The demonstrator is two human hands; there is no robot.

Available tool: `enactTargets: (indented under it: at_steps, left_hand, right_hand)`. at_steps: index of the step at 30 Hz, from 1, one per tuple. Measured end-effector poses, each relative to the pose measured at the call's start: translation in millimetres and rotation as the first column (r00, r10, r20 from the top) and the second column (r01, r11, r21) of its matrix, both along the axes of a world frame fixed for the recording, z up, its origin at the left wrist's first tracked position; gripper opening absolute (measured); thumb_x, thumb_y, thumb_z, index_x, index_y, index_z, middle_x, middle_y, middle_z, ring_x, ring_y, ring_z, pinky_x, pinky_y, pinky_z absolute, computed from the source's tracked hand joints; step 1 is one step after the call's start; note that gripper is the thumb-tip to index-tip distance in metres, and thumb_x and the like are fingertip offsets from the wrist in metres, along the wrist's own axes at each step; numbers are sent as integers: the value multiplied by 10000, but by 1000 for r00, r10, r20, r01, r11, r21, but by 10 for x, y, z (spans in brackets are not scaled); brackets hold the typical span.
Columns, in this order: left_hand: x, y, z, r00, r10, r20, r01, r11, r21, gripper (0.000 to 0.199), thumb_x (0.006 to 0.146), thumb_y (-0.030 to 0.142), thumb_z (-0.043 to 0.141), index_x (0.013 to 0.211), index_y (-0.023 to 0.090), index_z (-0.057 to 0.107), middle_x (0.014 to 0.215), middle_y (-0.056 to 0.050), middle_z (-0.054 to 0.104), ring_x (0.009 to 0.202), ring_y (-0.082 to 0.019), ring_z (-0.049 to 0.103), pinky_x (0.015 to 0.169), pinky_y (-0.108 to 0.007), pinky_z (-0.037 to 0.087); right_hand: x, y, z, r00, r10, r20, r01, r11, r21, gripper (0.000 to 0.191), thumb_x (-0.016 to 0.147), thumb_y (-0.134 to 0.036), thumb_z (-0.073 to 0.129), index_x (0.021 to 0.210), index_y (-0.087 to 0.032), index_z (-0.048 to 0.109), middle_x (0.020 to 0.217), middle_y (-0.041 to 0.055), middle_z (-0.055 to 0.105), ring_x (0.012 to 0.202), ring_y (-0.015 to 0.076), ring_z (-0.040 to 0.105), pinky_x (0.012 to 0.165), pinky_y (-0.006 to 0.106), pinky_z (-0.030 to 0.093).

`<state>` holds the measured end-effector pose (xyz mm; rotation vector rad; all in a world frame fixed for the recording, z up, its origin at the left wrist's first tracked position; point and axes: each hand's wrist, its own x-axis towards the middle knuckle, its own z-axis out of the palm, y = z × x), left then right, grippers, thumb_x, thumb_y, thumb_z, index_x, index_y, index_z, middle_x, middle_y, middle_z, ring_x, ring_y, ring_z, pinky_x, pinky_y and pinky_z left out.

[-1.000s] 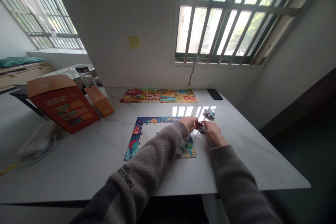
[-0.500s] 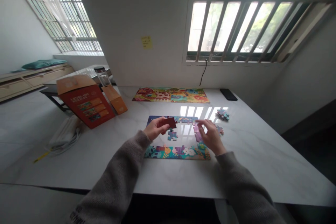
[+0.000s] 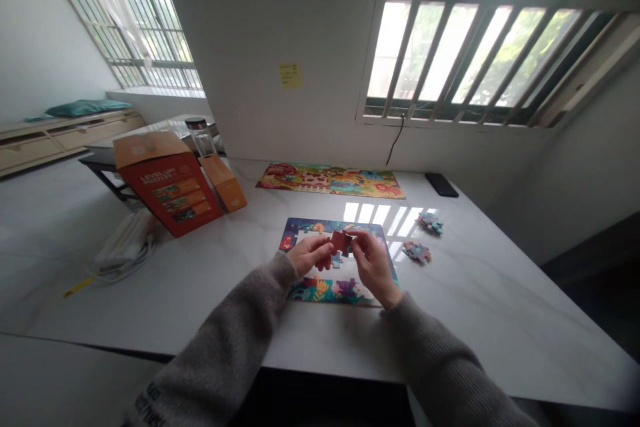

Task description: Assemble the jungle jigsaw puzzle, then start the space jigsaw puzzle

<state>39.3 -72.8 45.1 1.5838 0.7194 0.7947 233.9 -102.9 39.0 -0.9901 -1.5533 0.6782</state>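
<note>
A reddish-brown puzzle piece is held between my two hands, above the middle of a partly filled puzzle. The fingers of my left hand pinch its left side. My right hand grips its right edge with thumb and fingertips. Below the held piece, a light blue piece lies inside the puzzle's frame, partly hidden. To the right of my right hand are two small piles of loose pieces, a nearer pile and a farther pile.
A long finished puzzle lies near the wall. An orange-red box, a smaller orange box, a glass bottle and a white cable bundle are at the left. A black phone lies at the back right.
My right hand has moved left from the puzzle's right side and taken hold of the piece's right edge. My left hand still holds the piece. The view has shifted slightly.
</note>
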Motion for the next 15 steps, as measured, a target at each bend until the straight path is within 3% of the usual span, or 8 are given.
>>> enactTargets:
  at_steps: [6, 15]
  left_hand:
    - [-21, 75, -60, 985, 159, 63, -162, 986, 39, 477, 882, 616, 528, 771, 153, 562, 521, 38, 515, 456, -92, 466, 464, -221, 370]
    - [-40, 119, -117, 982, 151, 109, -156, 987, 32, 461, 896, 588, 511, 789, 146, 582, 506, 34, 512, 435, -93, 454, 448, -225, 331]
  right_hand:
    - [80, -14, -19, 994, -53, 101, 44, 995, 88, 198, 995, -302, 492, 1105, -225, 637, 953, 50, 689, 834, 181, 638, 761, 326, 515]
    - [50, -63, -5, 988, -42, 151, 21, 991, 135, 214, 998, -262, 479, 1106, -209, 655, 995, 70, 706, 879, 185, 652, 780, 326, 523]
